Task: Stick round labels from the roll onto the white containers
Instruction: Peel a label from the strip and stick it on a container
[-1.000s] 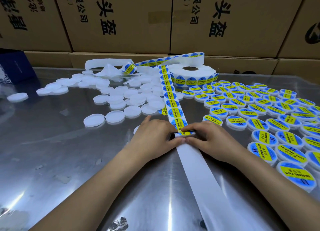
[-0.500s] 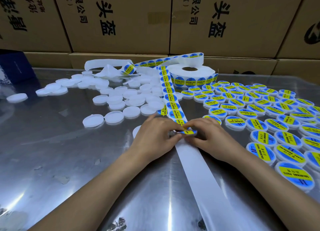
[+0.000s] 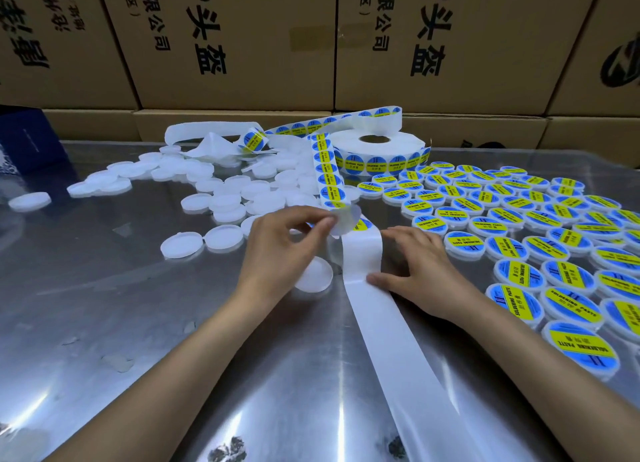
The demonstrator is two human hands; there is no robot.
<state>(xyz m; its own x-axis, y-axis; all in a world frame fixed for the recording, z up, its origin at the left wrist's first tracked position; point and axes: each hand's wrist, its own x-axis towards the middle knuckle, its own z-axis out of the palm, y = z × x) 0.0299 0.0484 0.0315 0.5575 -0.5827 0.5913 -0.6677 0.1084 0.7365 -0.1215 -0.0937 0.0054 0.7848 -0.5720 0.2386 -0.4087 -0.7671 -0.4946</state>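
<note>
A roll of blue-and-yellow round labels point(image 3: 377, 153) lies at the back, its strip point(image 3: 328, 174) running toward me. My left hand point(image 3: 280, 250) pinches a peeled round label point(image 3: 344, 222), white back up, lifted off the strip. My right hand point(image 3: 415, 271) presses flat on the empty white backing strip point(image 3: 388, 326). A blank white container point(image 3: 313, 276) lies just beneath my left hand. Several blank white containers point(image 3: 239, 198) are scattered at the left; several labelled containers point(image 3: 512, 226) fill the right.
The work surface is a shiny metal table point(image 3: 138, 340). Brown cardboard boxes point(image 3: 235, 39) are stacked along the back. A dark blue box point(image 3: 31, 146) stands at the far left. Loose used backing point(image 3: 207, 143) is piled behind the blank containers.
Both hands were together at the strip's end; now my left hand has peeled a label up and lifted it, and my right hand has slid down to hold the backing flat.
</note>
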